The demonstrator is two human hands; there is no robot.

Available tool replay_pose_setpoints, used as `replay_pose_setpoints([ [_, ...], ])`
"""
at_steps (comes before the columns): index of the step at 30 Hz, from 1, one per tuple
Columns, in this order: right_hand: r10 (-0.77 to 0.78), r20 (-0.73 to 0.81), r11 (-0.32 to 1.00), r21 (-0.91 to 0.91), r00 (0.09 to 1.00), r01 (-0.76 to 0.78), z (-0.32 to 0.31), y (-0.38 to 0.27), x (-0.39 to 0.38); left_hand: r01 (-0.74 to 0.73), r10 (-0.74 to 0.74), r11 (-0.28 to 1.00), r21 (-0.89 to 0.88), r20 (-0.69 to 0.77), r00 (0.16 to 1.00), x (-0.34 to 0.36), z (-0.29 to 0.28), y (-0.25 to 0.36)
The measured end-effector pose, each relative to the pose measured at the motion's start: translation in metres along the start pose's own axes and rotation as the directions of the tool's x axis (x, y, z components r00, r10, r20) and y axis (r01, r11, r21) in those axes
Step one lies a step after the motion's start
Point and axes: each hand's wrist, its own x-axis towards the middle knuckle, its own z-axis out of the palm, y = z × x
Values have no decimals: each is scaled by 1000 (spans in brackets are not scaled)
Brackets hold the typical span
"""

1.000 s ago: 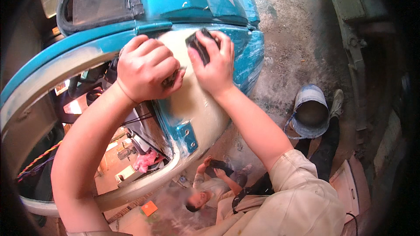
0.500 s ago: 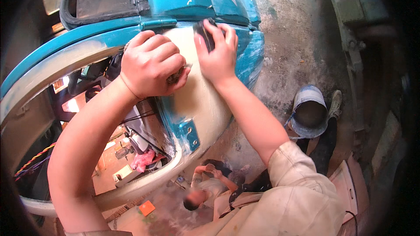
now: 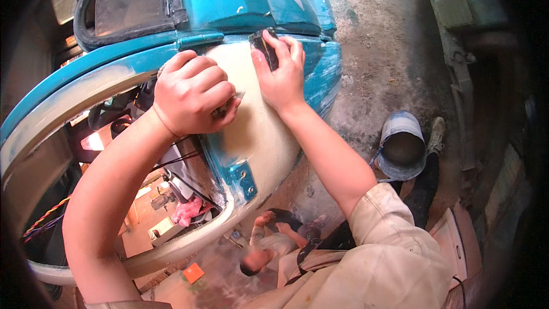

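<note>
My left hand [image 3: 193, 90] is closed in a fist around a small dark, crumpled thing that I cannot make out. It rests at the edge of the window opening in a blue and cream vehicle body. My right hand [image 3: 281, 77] grips a black block [image 3: 264, 48] against the top of the cream-coated panel [image 3: 257, 137], near the blue seam. Scuffed blue paint [image 3: 323, 68] borders that panel on the right, and a blue hinge plate [image 3: 243, 180] is below.
A bucket [image 3: 401, 153] stands on the concrete floor [image 3: 366, 46] at right, beside a shoe [image 3: 436, 134]. Another person [image 3: 269, 252] is below the body shell. Metal framework [image 3: 452, 17] runs along the right. Wires [image 3: 40, 223] hang inside the opening, and an orange square [image 3: 193, 272] lies below.
My right hand and black block are a little higher than a second ago. My left hand moved slightly up-right, then back down-left. The other person's hands have shifted.
</note>
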Motion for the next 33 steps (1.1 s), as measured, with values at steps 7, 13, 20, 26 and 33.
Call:
replay_pose_setpoints([
  [7,-59,126,998,-22,990,62,-42,-6,-92,9,-9,1000,-7,-28,1000,-1,3,2],
  [13,61,-35,994,88,998,-58,2,35,7,-27,26,1000,-16,-52,998,9,2,-1],
  [20,-83,93,995,-44,992,88,-38,10,-91,7,-7,1000,-5,-44,999,-2,4,0],
  [26,65,-85,997,44,994,-62,5,53,21,-37,36,999,-19,-63,997,9,5,0],
  [33,-52,84,998,-33,995,55,-40,19,-92,3,-3,1000,-9,-24,1000,-4,0,1],
])
